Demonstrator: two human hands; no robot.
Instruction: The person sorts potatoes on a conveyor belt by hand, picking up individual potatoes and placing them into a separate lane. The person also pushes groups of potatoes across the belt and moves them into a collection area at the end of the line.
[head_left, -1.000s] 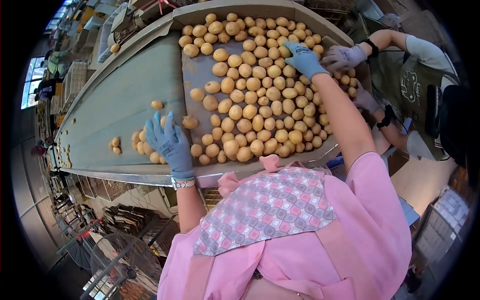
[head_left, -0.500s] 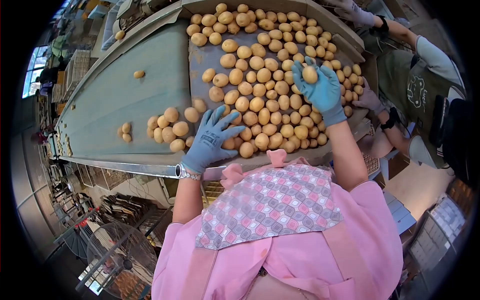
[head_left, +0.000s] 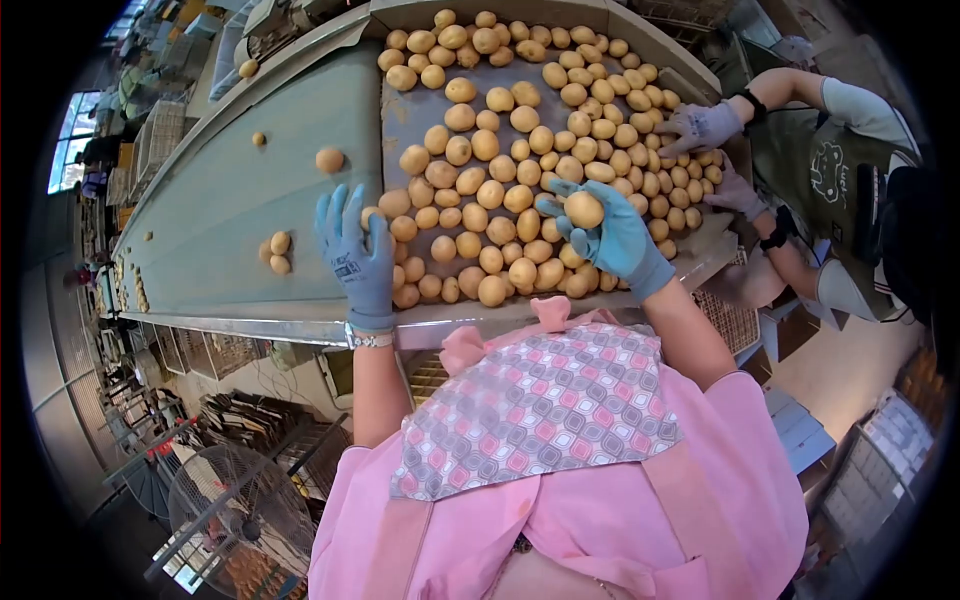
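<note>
the largest thing is the long table (head_left: 450, 326), its raised rim running around a green belt (head_left: 215, 235) on the left and a grey surface (head_left: 403, 120) on the right. the wearer's pink top (head_left: 730, 430) has a patterned panel (head_left: 540, 410) in front, with repeated pink, grey and white shapes.

across the table end stands another person in a dark green apron (head_left: 790, 150). it carries a white line drawing (head_left: 826, 175) with a short word beside it, turned sideways; it seems to start with "lu", the rest unclear. that person's two gloved hands (head_left: 702, 128) are at the far right of the potatoes (head_left: 485, 145), which lie thickly over the grey surface.

the right hand (head_left: 592, 218), in a blue glove, is palm up, fingers curled around a single potato (head_left: 584, 210) above the others. the left hand (head_left: 357, 255), also gloved, is spread and released over the belt's near edge, just beside a partly hidden potato (head_left: 371, 217); touch cannot be told. small dark print (head_left: 346, 268) on its back is unreadable.

three potatoes (head_left: 280, 242) sit together on the belt.
</note>
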